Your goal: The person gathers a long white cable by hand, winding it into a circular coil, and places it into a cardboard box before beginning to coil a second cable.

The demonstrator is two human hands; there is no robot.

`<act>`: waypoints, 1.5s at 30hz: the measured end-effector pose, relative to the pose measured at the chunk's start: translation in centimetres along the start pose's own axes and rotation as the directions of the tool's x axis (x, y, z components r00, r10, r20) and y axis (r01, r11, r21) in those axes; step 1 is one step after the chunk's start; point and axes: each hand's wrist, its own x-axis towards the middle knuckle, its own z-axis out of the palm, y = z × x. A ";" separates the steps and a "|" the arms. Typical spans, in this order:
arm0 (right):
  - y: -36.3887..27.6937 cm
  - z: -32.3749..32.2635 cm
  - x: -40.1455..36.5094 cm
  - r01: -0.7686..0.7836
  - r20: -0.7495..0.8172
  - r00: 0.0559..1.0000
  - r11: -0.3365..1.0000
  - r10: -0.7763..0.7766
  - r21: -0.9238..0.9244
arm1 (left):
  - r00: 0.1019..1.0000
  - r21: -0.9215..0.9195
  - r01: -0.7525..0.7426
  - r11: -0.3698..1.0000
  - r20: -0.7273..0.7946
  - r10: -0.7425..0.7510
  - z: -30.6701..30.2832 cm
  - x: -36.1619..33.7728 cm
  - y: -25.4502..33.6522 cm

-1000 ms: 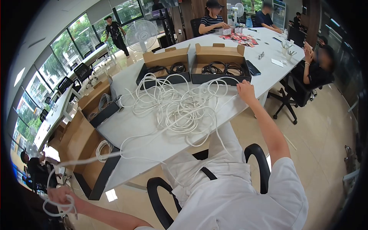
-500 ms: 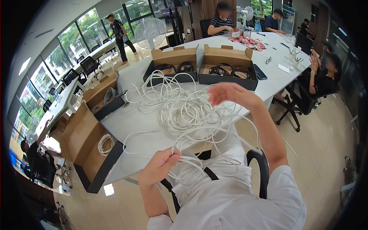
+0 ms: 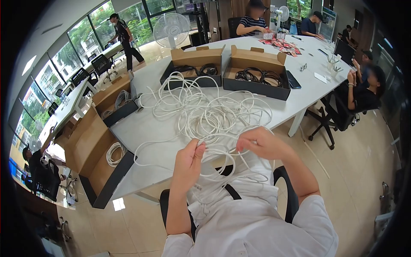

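A large tangle of white cable [image 3: 209,120] spreads over the table and hangs in loops over its near edge onto my lap. My left hand [image 3: 188,162] is closed on several strands of it, thumb on top, just off the table edge. My right hand [image 3: 260,143] is close by on the right, its fingers curled and pinched on a strand of the same cable. Loops run between the two hands, and some lie against my white shirt. Parts of the strands inside both hands are hidden by the fingers.
Open boxes with black cables [image 3: 255,77] stand at the table's far side. At left are a box with grey cable [image 3: 122,100] and a box with a coiled white cable [image 3: 114,154]. A phone [image 3: 293,79] lies by the right box. Several people sit or stand around.
My right hand has come down and inward from above the tangle to beside my left hand. My left hand has risen slightly, still gripping the strands.
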 end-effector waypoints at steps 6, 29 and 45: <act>1.4 4.3 -0.1 0.059 -0.410 0.911 0.975 0.035 0.215 | 0.949 -0.181 -0.178 0.967 -0.292 0.120 3.3 1.6 -0.6; 0.9 5.5 -0.1 0.029 -0.455 0.809 0.749 0.372 0.662 | 0.811 -0.803 0.454 0.387 0.552 0.192 5.9 -1.6 -0.6; 0.7 4.0 -1.5 0.089 -0.308 0.948 0.858 0.083 0.505 | 0.718 -0.811 0.521 0.267 0.585 0.378 4.2 -1.3 -2.0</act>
